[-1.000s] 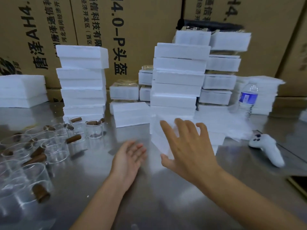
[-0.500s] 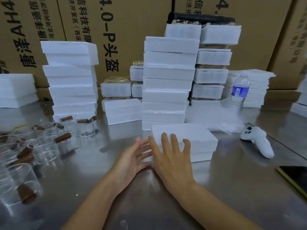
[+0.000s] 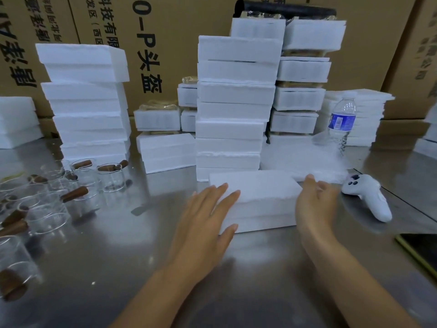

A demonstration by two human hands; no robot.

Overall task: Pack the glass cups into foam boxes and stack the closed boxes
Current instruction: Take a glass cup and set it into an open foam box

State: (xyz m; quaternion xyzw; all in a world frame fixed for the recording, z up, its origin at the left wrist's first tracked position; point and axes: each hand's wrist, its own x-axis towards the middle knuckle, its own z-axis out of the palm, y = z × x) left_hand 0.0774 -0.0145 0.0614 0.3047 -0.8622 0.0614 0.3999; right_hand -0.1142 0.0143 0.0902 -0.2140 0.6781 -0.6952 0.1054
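Here a closed foam box [image 3: 260,197] is flanked by both hands: the left hand [image 3: 208,214] is laid flat on its left end, fingers straight; the right hand [image 3: 314,204] is held slack at its other end (fingertips blurred). Glass cups [image 3: 47,197] are gathered farther left.

**Bare hands, bare forearms, from fingertips to frame edge**

A person's left hand [image 3: 208,216] and right hand [image 3: 314,204] are uncovered, with slim fingers and nails trimmed short. The left hand's thumbnail shows plainly. The left forearm [image 3: 160,287] and right forearm [image 3: 350,275] are bare along the whole length in view, down to the picture's bottom edge. Both wrists are narrow and bare. The right hand's fingertips are blurred, so their nails cannot be made out.
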